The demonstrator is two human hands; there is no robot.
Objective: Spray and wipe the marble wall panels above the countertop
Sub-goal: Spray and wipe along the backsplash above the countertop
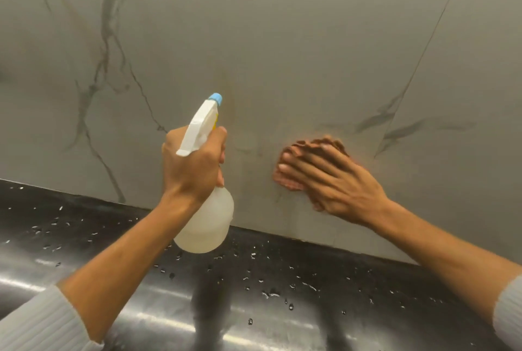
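We see the left hand (195,164) wrapped tightly around the neck of a translucent plastic spray bottle with a white trigger head and a pale blue nozzle (204,189), fingers at the trigger, nozzle aimed up at the grey, dark-veined marble wall panel (282,40). The bottle's round body hangs below the fist, above the countertop. To the right of that fist, a little apart from it, the right hand (333,181) lies flat, fingers spread, pressing a crumpled reddish-brown cloth (291,181) against the marble; the cloth shows past the fingertips and is blurred. Above both hands the panel runs wide and bare. Below them its lower edge meets the glossy black countertop (282,308), dotted with water droplets (268,292). Pale ribbed sleeves (36,325) cover both forearms near the frame corners.
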